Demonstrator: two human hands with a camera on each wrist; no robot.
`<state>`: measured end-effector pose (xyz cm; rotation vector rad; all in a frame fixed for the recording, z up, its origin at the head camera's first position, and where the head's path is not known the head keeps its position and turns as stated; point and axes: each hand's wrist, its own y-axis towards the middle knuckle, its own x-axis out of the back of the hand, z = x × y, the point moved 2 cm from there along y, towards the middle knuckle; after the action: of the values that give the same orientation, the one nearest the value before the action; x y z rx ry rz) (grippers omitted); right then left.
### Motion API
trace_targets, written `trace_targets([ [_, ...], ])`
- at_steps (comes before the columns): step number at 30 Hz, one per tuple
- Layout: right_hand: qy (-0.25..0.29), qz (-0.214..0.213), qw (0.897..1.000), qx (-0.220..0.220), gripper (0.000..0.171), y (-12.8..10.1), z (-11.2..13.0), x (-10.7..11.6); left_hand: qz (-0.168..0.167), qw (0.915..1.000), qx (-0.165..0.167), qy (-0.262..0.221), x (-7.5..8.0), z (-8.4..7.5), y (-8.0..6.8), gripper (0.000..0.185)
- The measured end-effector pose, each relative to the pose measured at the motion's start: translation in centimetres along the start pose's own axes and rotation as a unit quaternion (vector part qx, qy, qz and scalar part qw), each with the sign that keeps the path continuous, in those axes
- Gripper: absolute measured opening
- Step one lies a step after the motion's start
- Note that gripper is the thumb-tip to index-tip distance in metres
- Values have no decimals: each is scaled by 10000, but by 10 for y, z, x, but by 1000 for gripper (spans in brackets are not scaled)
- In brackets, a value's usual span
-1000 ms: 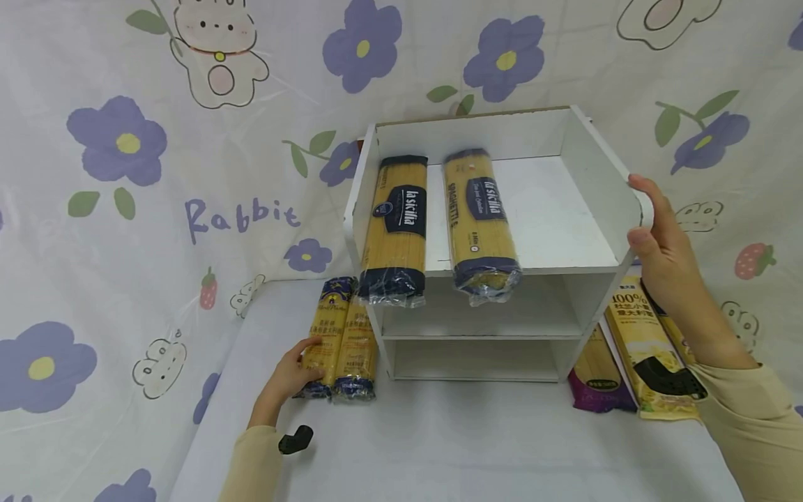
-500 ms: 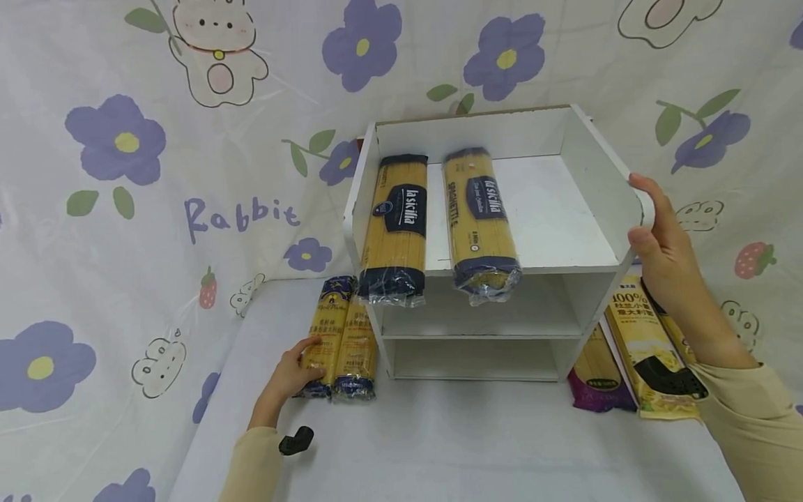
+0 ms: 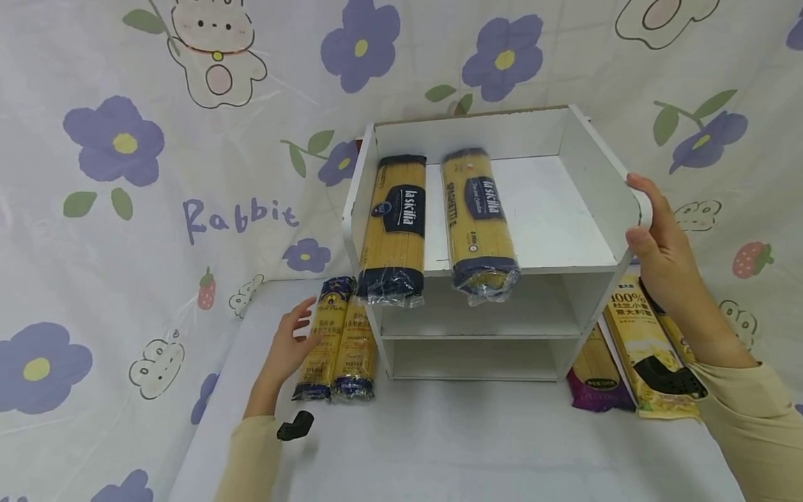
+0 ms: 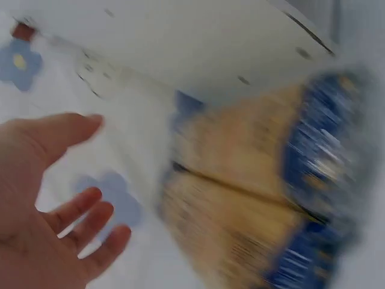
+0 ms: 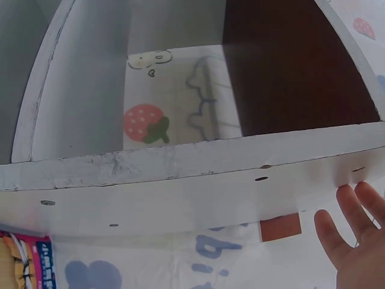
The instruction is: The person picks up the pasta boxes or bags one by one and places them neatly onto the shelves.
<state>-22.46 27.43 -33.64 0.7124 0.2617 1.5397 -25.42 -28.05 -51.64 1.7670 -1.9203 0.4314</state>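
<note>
Spaghetti packs [image 3: 339,341], two side by side, lie on the table [image 3: 470,439] just left of the white shelf [image 3: 602,209]. My left hand [image 3: 290,343] hovers beside them, fingers spread, holding nothing. My right hand [image 3: 661,244] clasps the shelf's right wall.

table [image 3: 477,446] | white shelf [image 3: 602,202], pasta packs [image 3: 339,341] on it
</note>
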Motion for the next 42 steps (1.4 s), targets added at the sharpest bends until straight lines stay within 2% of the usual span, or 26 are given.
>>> trace_targets([
  [4,17,-19,10000,14,58,-1,1,1,-247,9959,-794,-350,18,-64,5,68],
  [8,-182,-42,9998,-39,58,-1,3,2,-453,9834,-1686,-493,34,-131,12,65],
  [11,-192,-55,9998,-79,59,-2,4,2,-516,9676,-2429,-457,39,-166,19,63],
  [13,-190,-68,9998,-91,59,-3,4,2,-400,9577,-2821,-408,38,-184,23,63],
  [15,-234,-62,9997,-94,59,-3,4,3,-174,9516,-3047,-360,35,-199,28,66],
  [17,-329,-57,9994,-70,58,-5,4,5,48,9503,-3100,-279,32,-207,33,71],
  [20,-462,-94,9989,-51,54,-9,5,10,212,9563,-2913,-117,30,-210,38,72],
  [24,-666,-218,9975,123,50,-18,-1,27,238,9596,-2802,-40,29,-209,38,71],
  [27,-1133,-346,9928,-181,51,-28,-17,44,202,9578,-2866,-35,29,-211,38,72],
  [29,-1585,-289,9844,-704,53,-38,-33,54,173,9576,-2875,-39,29,-211,37,74],
  [31,-1974,-62,9703,-1399,56,-49,-51,60,141,9589,-2833,-41,29,-212,36,75],
  [35,-2223,816,9430,-2339,63,-73,-88,58,121,9607,-2772,-78,29,-211,35,76],
  [36,-2248,1026,9369,-2473,65,-80,-97,54,114,9609,-2766,-82,29,-210,34,76],
  [38,-2247,1308,9317,-2537,65,-92,-113,44,121,9608,-2767,-123,28,-209,34,76],
  [42,-2295,1714,9170,-2777,66,-117,-139,24,153,9614,-2743,-155,26,-207,34,76],
])
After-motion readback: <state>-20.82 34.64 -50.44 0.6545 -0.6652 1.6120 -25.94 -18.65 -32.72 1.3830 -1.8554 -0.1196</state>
